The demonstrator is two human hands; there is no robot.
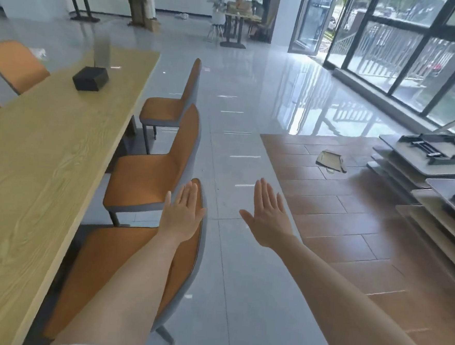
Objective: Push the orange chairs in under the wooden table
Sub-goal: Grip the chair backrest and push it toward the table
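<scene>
- Reaching forward, the left hand [181,213] is held flat with fingers together, over the top of the nearest orange chair's [122,267] backrest; contact cannot be told.
- The right hand [267,218] is held flat with the thumb spread, empty, above the grey floor [239,294].
- Three orange chairs are lined along the wooden tabletop's [41,164] right edge: nearest, middle chair [145,177], far chair [166,111], seats partly under it.
- A black box [90,78] is seen on the tabletop.
</scene>
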